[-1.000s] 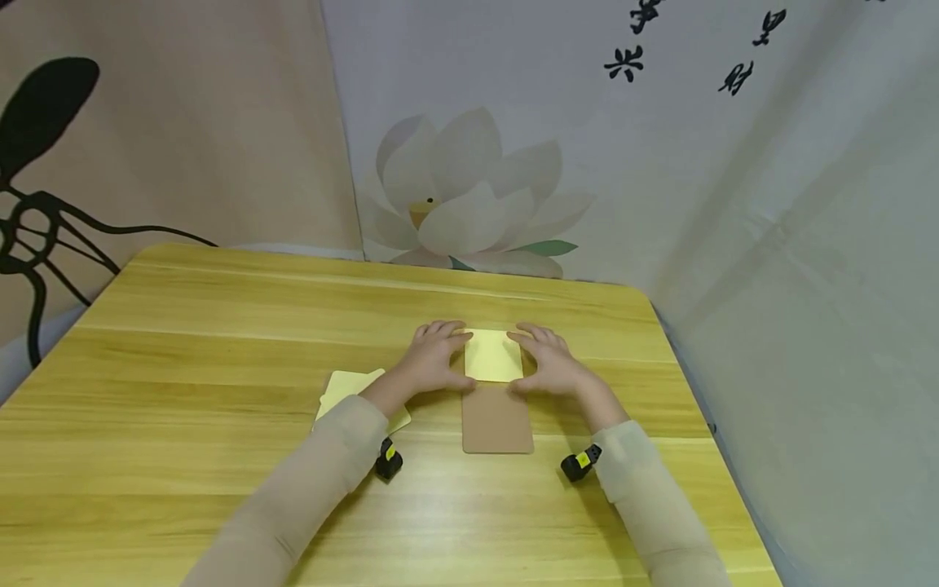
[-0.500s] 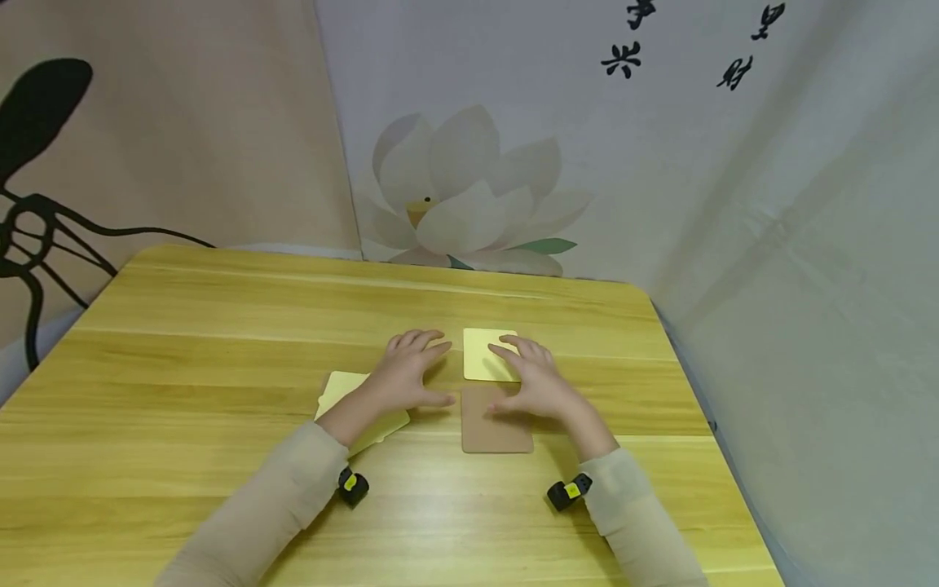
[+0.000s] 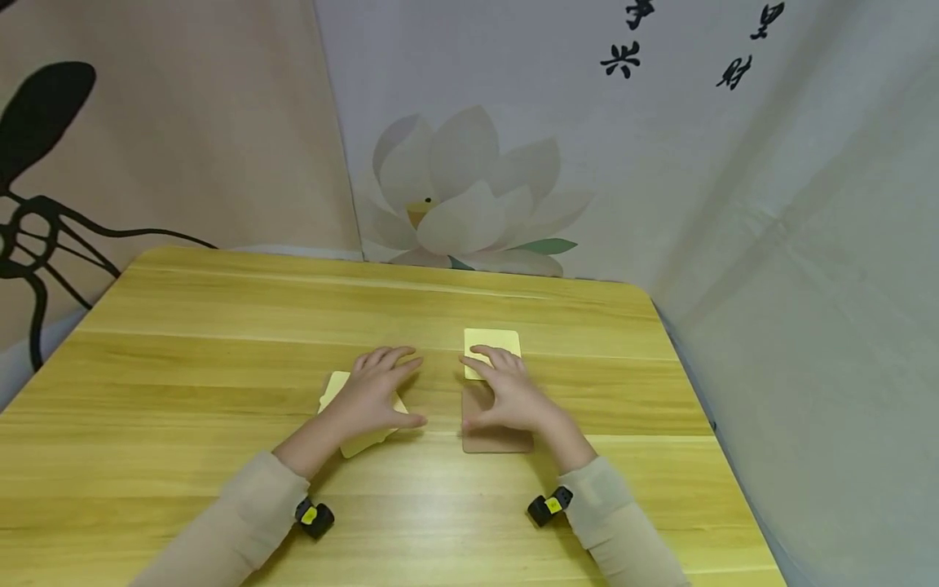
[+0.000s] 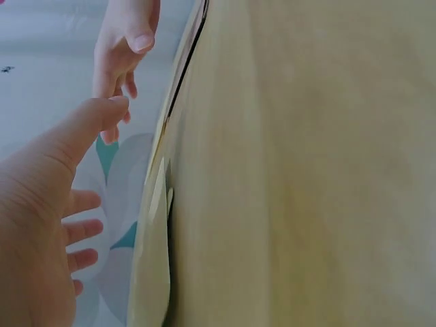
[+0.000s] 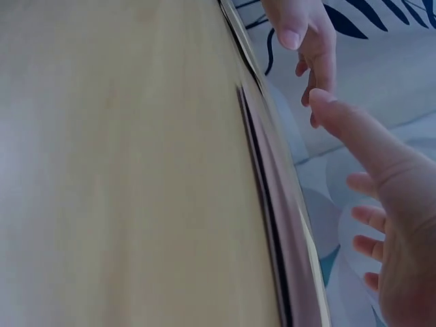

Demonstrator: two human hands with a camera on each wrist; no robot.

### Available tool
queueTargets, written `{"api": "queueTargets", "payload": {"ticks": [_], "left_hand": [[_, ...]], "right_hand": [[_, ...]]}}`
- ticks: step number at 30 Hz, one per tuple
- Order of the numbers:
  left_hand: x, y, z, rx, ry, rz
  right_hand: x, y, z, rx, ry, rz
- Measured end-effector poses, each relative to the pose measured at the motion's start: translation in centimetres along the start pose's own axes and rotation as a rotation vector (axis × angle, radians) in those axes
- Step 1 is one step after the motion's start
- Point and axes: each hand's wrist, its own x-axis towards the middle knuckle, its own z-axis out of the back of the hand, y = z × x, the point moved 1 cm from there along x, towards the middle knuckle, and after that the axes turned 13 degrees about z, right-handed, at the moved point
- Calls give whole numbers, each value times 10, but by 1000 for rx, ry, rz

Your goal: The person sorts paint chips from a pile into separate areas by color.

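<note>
My left hand (image 3: pixel 367 397) is over a loose stack of pale yellow cards (image 3: pixel 361 446), fingers spread and nothing in its grasp. Those cards (image 4: pixel 151 272) lie below the hand in the left wrist view, their edges slightly lifted. My right hand (image 3: pixel 511 398) hovers over a brown square card (image 3: pixel 500 441), its thumb apart from the fingers. Its fingertips overlap a pale yellow square card (image 3: pixel 493 337), which lies just behind the brown one. In the right wrist view the brown card (image 5: pixel 289 231) is seen edge-on below the palm.
All the cards lie on a wood-grain table (image 3: pixel 220 326) with rounded back corners. A curtain with a printed lotus (image 3: pixel 469 187) hangs behind it. Small black devices sit at both wrists, such as the left wrist camera (image 3: pixel 315 518).
Both hands have moved left and nearer the body, away from the sides of the far yellow card. The left hand now covers part of the stack. The brown and far yellow cards stay put.
</note>
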Motion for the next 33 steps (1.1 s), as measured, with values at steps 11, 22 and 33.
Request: {"api": "queueTargets", "payload": {"ticks": [11, 22, 33], "left_hand": [[-29, 20, 11, 30, 1, 98], [-51, 39, 21, 81, -35, 119], [-73, 52, 24, 77, -11, 118]], "right_hand": [[27, 24, -15, 29, 70, 60], [55, 40, -31, 58, 120, 124], [77, 45, -45, 44, 196, 160]]}}
